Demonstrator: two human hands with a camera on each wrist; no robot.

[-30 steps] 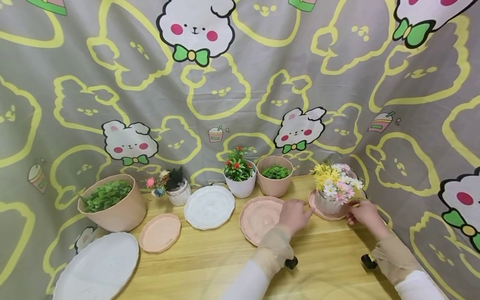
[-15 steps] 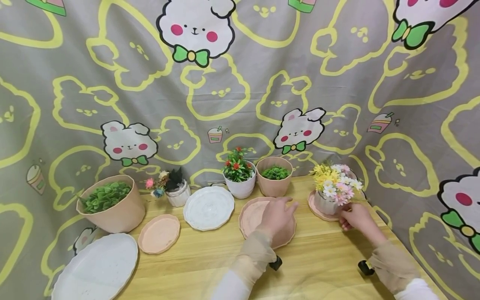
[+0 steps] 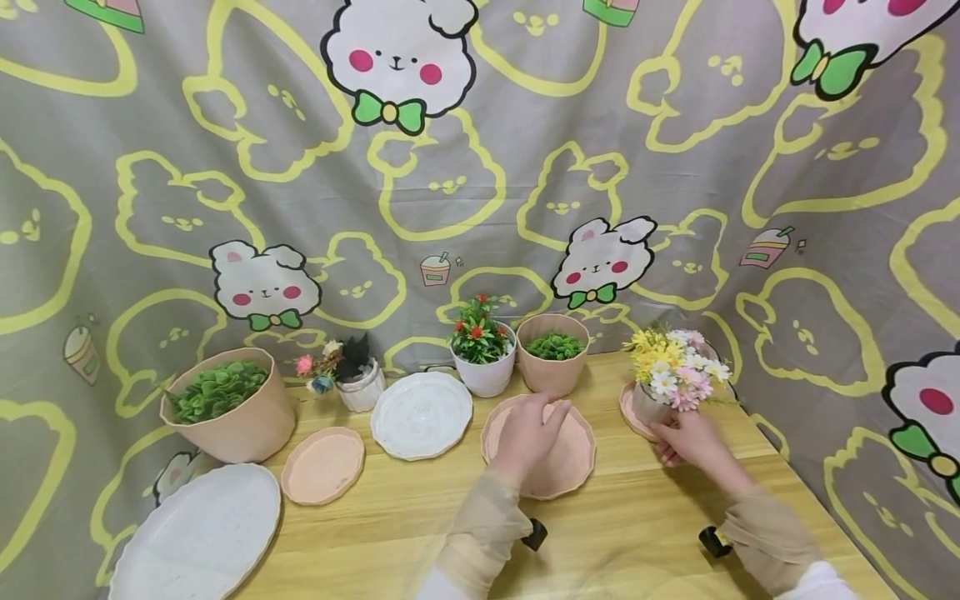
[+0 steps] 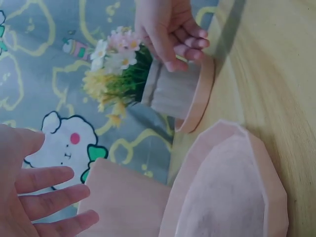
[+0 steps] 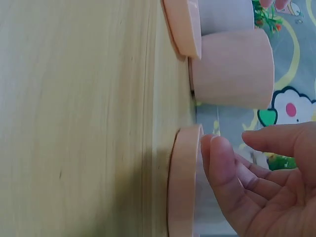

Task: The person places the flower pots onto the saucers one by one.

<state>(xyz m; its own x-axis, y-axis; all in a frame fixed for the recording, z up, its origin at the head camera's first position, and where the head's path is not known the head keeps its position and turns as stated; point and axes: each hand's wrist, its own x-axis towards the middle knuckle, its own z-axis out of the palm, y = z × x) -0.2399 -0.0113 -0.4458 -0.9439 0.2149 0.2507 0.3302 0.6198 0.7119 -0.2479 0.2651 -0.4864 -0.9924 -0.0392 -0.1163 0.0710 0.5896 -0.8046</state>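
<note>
My left hand [image 3: 531, 435] is over a pink saucer [image 3: 573, 462], its fingers extended and holding nothing in the left wrist view. Whether it touches the saucer cannot be told. On the right, a greyish-white pot [image 4: 173, 89] of yellow, white and pink artificial flowers [image 3: 671, 367] stands upright on a smaller pink saucer [image 3: 632, 410]. My right hand [image 3: 693, 440] is in front of that pot, fingers loosely bent, with thumb and index finger apart in the right wrist view. It partly hides the pot and saucer.
Along the back stand a pink pot of greenery [image 3: 553, 358], a white pot with red flowers [image 3: 483, 367] and a small white flowerpot [image 3: 362, 387]. Leftward are a white saucer [image 3: 422, 417], a small pink saucer [image 3: 322, 465], a large pink pot [image 3: 255, 417] and a large white tray [image 3: 198, 533].
My left hand has moved left, from the right edge of the larger pink saucer to above it. My right hand has shifted left, from beside the flowerpot to in front of it.
</note>
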